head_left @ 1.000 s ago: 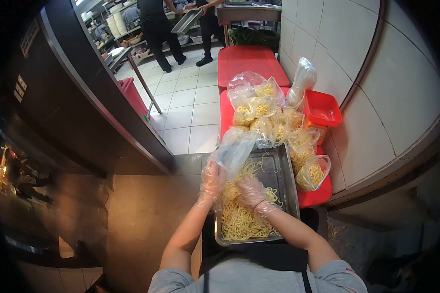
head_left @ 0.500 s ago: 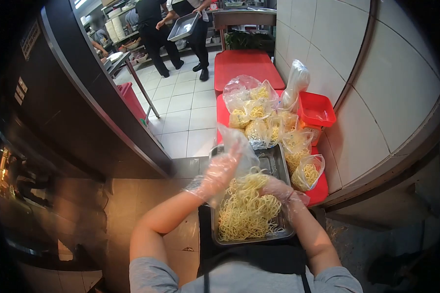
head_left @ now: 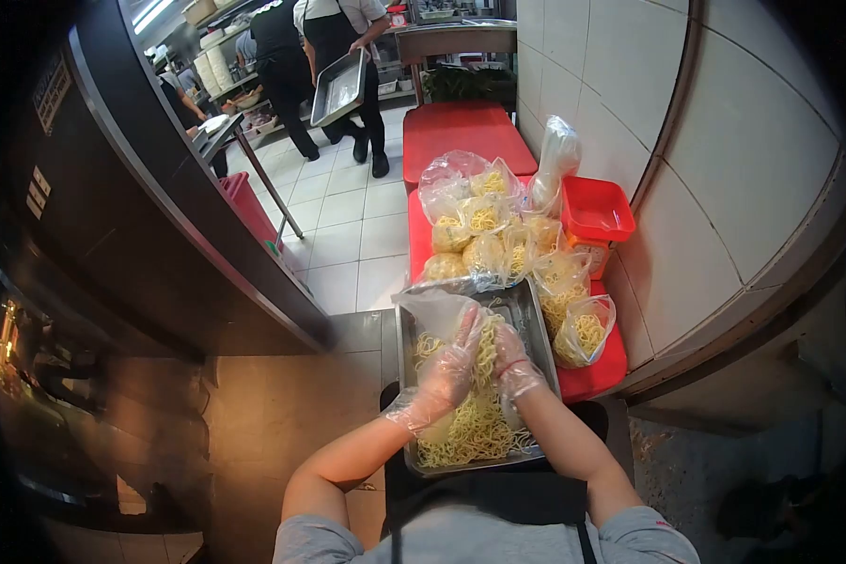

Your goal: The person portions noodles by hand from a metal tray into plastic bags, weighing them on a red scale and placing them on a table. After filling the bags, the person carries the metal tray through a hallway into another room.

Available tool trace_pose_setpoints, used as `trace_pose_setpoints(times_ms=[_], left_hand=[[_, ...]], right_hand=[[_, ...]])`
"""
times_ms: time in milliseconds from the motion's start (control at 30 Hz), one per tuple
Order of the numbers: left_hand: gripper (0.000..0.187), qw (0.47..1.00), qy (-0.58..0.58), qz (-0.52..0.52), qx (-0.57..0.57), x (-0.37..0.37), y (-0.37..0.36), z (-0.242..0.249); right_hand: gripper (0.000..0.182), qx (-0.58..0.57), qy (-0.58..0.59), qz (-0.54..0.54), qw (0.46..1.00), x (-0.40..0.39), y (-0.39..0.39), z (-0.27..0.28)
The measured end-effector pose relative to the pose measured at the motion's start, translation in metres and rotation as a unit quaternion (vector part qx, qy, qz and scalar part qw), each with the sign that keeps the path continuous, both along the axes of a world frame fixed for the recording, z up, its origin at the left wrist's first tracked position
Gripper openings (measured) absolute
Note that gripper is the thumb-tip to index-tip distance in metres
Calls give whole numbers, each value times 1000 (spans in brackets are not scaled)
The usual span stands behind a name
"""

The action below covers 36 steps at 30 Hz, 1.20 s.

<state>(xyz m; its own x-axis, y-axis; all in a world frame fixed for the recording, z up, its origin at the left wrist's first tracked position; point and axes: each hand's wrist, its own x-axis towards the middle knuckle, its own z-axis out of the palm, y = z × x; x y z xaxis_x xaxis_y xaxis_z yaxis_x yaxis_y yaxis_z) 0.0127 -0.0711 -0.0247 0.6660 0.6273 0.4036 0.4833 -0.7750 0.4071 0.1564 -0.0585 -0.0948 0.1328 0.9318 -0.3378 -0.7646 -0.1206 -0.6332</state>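
Note:
Yellow noodles (head_left: 470,434) lie loose in a metal tray (head_left: 547,365) in front of me. Both my hands wear clear plastic gloves. My left hand (head_left: 448,368) is over the tray's left half, its fingers closed on a clear plastic bag (head_left: 430,306). My right hand (head_left: 511,361) faces it from the right, fingers wrapped round a hanging bunch of noodles (head_left: 486,350) between the two hands. The bunch reaches down to the noodles in the tray. Bags of noodles (head_left: 482,252) stand just behind the tray.
Red stools (head_left: 465,141) carry the bags, with another open noodle bag (head_left: 585,335) at the right. A red basin (head_left: 597,209) sits on an orange scale by the tiled wall (head_left: 686,141). Co-workers stand at the back left, one holding a metal tray (head_left: 339,88).
My left hand has come down with the plastic bag, and my right hand has moved inward and up with noodles. The co-worker's tray is now more upright.

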Motion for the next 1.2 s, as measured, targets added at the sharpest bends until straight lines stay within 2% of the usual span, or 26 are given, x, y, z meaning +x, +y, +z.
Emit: trace_pose_setpoints(times_ms=[100, 133, 233, 267, 300, 333, 367, 400, 433, 500, 567, 633, 667, 700, 733, 767, 800, 900, 933, 1000, 1067, 1133, 1200], left_hand=[[75, 985, 109, 30, -129, 4, -11, 23], [72, 988, 72, 37, -131, 7, -13, 18], [63, 992, -46, 39, -111, 8, -4, 4], [59, 992, -88, 28, -91, 6, 7, 6], [55, 989, -130, 16, -72, 3, 18, 6], [49, 988, -129, 32, -84, -2, 31, -4], [48, 988, -106, 22, -113, -6, 35, -1], [49, 986, -82, 12, -142, -9, 37, 3], [49, 983, -56, 1, -172, -10, 38, 7], [53, 983, -43, -36, -174, -5, 25, 37], [63, 986, -23, -36, -163, -1, 18, 45], [63, 996, -52, -55, -51, -9, 40, 1], [63, 994, -57, -31, -90, -13, 47, -3], [63, 990, -63, -6, -128, -17, 52, 0], [63, 962, -57, 50, -263, -21, 55, 4], [62, 941, -62, 74, -326, -22, 56, 13], [62, 915, -67, 101, -385, -23, 57, 22], [63, 921, -16, 126, -367, -16, 52, 29], [64, 922, -19, 119, -369, -13, 52, 29], [65, 923, -25, 103, -371, -5, 53, 29], [65, 901, -121, 70, -410, -7, 63, 13], [65, 856, -220, 75, -463, -16, 67, 4], [64, 822, -269, 96, -492, -31, 65, 10]], right_hand=[[35, -10, -271, -94, 958, -19, 12, 3], [35, 153, -470, -94, 865, 9, 54, -88], [34, -18, -435, 8, 900, 12, 60, -88], [31, 109, -232, 110, 960, 4, 61, -61], [30, 108, -217, 164, 956, 0, 42, -12], [29, 106, -201, 218, 949, -3, 16, 48], [29, 103, -187, 272, 938, -2, 6, 80], [33, 165, -446, 289, 831, 5, 15, 74], [35, 153, -566, 333, 739, 7, 24, 71], [40, 117, -757, 396, 505, 10, 33, 68], [40, 128, -763, 348, 529, 13, 28, 70], [42, 142, -769, 297, 548, 15, 25, 73], [38, 212, -743, 251, 583, 20, 29, 61], [39, 228, -728, 230, 604, 22, 19, 77], [39, 242, -712, 210, 625, 25, 2, 97], [40, 256, -694, 190, 646, 30, -9, 109], [54, 220, -670, 194, 682, 42, -12, 108], [71, 68, -654, 160, 737, 25, -34, 95], [84, 184, -752, 26, 633, 21, -27, 40], [76, 178, -709, -47, 681, -10, -26, 3], [63, 131, -671, -19, 730, -14, -25, 5], [45, 41, -624, 108, 773, -3, -17, 16], [30, 5, -534, 213, 818, 29, -2, 21]])
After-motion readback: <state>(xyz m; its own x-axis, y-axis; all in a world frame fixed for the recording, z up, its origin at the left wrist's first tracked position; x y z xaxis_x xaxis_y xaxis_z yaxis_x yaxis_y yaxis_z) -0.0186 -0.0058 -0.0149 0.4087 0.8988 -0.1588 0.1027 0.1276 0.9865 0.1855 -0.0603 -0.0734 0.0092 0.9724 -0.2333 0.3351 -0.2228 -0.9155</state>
